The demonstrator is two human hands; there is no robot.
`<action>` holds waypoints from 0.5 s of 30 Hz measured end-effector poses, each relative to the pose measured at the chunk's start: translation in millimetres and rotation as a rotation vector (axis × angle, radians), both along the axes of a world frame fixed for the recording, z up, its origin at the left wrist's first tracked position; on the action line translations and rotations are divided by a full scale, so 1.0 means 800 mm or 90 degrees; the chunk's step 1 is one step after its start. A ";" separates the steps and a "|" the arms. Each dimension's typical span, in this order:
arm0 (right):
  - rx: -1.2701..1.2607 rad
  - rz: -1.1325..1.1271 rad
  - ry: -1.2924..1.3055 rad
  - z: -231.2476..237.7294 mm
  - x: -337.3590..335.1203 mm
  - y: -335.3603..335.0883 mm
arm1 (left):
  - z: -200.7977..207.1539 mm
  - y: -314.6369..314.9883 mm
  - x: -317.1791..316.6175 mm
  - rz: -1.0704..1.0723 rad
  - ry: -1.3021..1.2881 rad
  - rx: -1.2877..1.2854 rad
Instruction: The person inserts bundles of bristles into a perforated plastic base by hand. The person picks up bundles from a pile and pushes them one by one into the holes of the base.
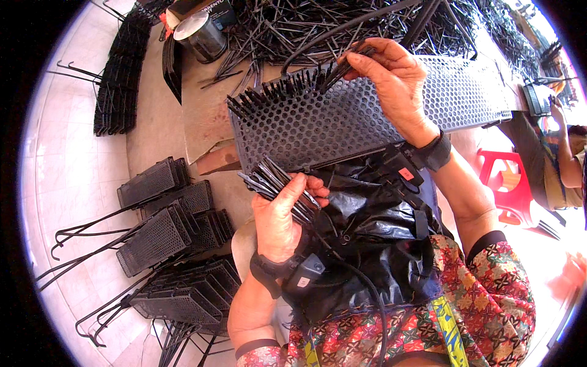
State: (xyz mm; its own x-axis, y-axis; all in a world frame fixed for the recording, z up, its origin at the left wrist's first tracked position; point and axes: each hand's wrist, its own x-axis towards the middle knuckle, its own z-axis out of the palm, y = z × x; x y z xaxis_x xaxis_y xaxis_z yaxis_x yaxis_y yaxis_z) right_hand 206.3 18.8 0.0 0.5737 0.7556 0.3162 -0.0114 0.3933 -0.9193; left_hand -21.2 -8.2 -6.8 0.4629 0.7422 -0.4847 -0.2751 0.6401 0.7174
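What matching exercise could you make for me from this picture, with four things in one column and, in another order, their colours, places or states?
Column one
1. Left hand
2. Right hand
3. Can
4. Chair

Column two
A. Red, at the picture's right side
B. Pinching thin pieces at the far edge of the perforated panel
C. At the upper left, with a pale round top
D. Holding a dark bundle, closer to the body

Pairs: 1-D, 2-B, 3-C, 4-A
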 end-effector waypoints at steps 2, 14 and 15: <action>0.002 -0.001 -0.012 -0.001 0.001 0.000 | 0.000 0.001 0.000 -0.004 0.000 0.002; -0.002 0.019 -0.099 0.005 -0.011 0.000 | 0.000 0.002 0.000 -0.020 -0.001 0.006; -0.005 0.024 -0.105 0.005 -0.010 0.000 | 0.000 0.002 -0.001 -0.017 -0.002 0.000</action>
State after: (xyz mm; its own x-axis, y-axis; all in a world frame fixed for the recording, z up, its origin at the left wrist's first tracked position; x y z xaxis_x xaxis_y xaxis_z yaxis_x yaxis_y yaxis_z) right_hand 198.1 18.9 4.1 0.4861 0.7780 0.3980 0.1258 0.3884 -0.9129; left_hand -21.8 -6.5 -7.2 0.4846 0.7291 -0.4833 -0.2603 0.6477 0.7160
